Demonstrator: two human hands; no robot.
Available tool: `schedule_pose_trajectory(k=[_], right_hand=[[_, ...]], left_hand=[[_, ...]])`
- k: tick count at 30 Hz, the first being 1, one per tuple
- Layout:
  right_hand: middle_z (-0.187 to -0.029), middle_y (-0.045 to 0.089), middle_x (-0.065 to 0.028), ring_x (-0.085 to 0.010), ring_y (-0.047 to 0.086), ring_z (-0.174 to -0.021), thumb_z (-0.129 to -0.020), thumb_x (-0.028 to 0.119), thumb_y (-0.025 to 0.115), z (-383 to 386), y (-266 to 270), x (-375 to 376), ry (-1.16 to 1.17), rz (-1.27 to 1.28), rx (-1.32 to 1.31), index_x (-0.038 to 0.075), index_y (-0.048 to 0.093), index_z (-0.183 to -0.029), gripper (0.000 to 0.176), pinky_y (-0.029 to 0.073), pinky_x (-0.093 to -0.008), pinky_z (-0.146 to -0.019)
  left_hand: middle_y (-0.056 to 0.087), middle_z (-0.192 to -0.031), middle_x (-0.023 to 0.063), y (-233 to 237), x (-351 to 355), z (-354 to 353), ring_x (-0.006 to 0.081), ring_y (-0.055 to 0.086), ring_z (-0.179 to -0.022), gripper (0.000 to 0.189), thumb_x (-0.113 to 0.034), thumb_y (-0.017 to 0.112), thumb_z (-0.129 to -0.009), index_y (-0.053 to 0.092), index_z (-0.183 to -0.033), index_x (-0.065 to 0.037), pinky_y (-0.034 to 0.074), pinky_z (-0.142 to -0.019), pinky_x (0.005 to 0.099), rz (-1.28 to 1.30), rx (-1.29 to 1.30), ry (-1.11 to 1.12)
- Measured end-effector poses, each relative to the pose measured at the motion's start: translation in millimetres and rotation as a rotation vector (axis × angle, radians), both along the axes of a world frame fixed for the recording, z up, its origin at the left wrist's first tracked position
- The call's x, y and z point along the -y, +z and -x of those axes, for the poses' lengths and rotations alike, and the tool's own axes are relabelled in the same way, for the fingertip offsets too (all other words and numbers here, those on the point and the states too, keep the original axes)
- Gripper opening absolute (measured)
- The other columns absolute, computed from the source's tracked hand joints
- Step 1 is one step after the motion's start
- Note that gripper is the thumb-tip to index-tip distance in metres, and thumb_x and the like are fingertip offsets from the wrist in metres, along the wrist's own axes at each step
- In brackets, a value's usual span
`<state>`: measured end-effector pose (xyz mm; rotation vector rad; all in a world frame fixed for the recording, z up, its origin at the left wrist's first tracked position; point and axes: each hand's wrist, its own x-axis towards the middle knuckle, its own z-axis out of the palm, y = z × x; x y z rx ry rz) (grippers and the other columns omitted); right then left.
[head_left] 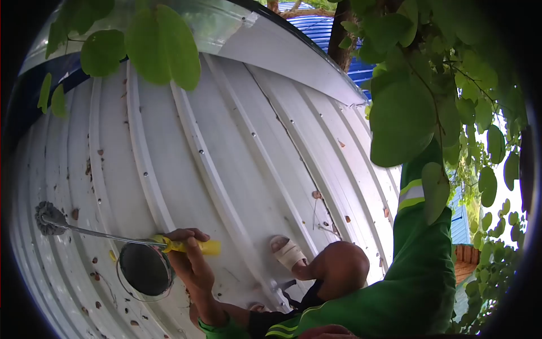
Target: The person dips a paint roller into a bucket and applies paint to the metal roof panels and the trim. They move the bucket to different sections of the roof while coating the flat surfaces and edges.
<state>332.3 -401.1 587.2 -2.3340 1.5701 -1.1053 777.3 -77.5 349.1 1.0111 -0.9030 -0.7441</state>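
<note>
My left hand (189, 254) is closed around the yellow handle (197, 246) of a long tool. Its thin metal rod (101, 233) runs left to a round wire brush head (49, 217) resting on the white ribbed metal roof (237, 147). Just below the hand lies a dark round opening or dish with a thin rim (144, 269). My right arm in a green sleeve with reflective stripes (418, 237) reaches up into the leaves, which hide the hand. My bent knee (341, 265) and a foot in a white sandal (285, 251) rest on the roof.
Large green leaves (401, 118) hang close at the right and top left (161, 48). Small brown bits of debris (96, 276) dot the roof. A blue roof (324, 28) and a tree trunk (340, 34) show behind the ridge.
</note>
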Motion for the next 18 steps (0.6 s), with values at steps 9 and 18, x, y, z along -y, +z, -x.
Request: schedule_pose_trajectory(k=[9,18], right_hand=[[-0.109,0.063,-0.0079,-0.018,0.058,-0.103,-0.091,0.018,0.062,-29,-7,20,0.101,0.024,0.039,0.004,0.058,-0.118,0.031,0.047,-0.036,-0.092],[-0.11,0.063,-0.0078,-0.0168,0.057,-0.102,-0.09,0.017,0.063,-58,-27,32,0.205,0.071,0.137,0.003,0.059,-0.118,0.031,0.046,-0.0356,-0.092]], left_hand=[[0.057,-0.08,0.0105,13,-1,19,0.0204,0.056,-0.074,0.013,-0.016,0.046,-0.098,0.046,-0.103,-0.003,0.049,-0.074,0.0363,-0.045,-0.071,-0.097],[0.059,-0.082,0.0113,6,-14,12,0.0204,0.057,-0.075,0.013,-0.012,0.045,-0.098,0.047,-0.104,-0.002,0.049,-0.077,0.0354,-0.049,-0.035,-0.081]])
